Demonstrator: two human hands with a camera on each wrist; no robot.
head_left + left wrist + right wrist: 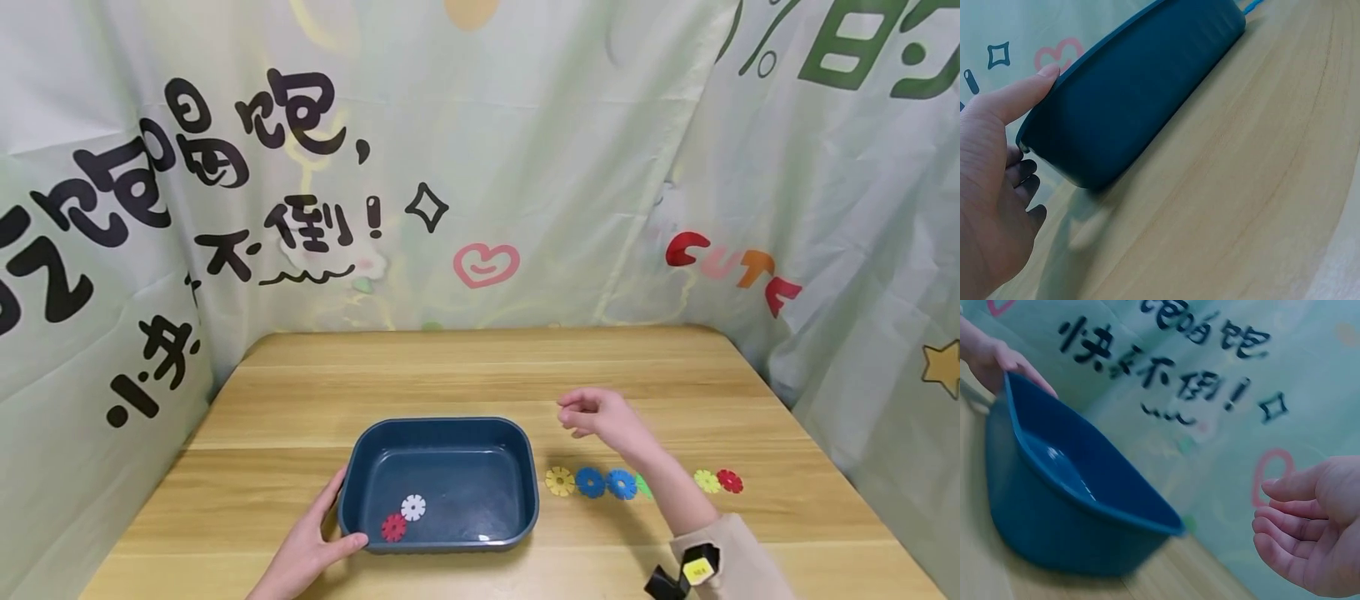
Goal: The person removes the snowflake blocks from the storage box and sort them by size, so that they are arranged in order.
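My left hand (311,533) holds a dark blue plastic basin (438,546) by its front left corner, thumb over the rim and fingers along the outer wall. Inside the basin lie a white snowflake disc (413,507) and a red snowflake disc (393,527), side by side at the lower left. My right hand (600,414) hovers over the table, right of the basin, its fingers loosely curled with nothing between them. In the right wrist view the same right hand (1310,525) shows a bare palm.
Right of the basin, a row of snowflake discs lies on the wooden table (465,367): yellow (559,481), two blue (590,482), green (643,487), yellow-green (707,481) and red (730,481). My right forearm covers part of the row. A printed curtain (525,167) hangs behind the table.
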